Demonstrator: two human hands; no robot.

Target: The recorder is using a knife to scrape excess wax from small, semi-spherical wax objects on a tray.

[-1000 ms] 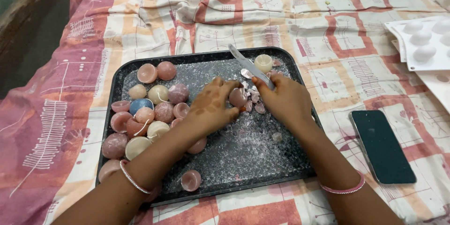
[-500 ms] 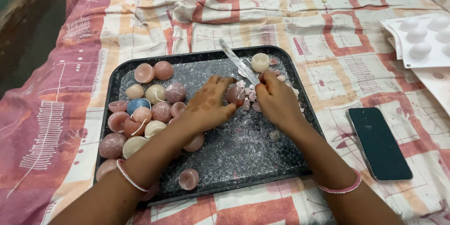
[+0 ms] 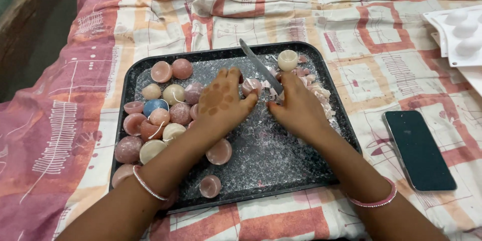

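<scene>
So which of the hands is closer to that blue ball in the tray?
The left. The left hand lies just to the right of the blue ball, with a few pinkish pieces between them. The right hand, holding a knife, is farther right across the tray.

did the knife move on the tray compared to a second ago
Yes, slightly. The knife in the right hand now sits a little further left of the cream cup.

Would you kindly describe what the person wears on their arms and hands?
Both forearms are bare, with no sleeves. The left wrist carries a thin silvery-pink bangle; the right wrist carries a pink beaded bangle. The back of the left hand bears faded reddish-brown dot markings. No gloves or rings show.
</scene>
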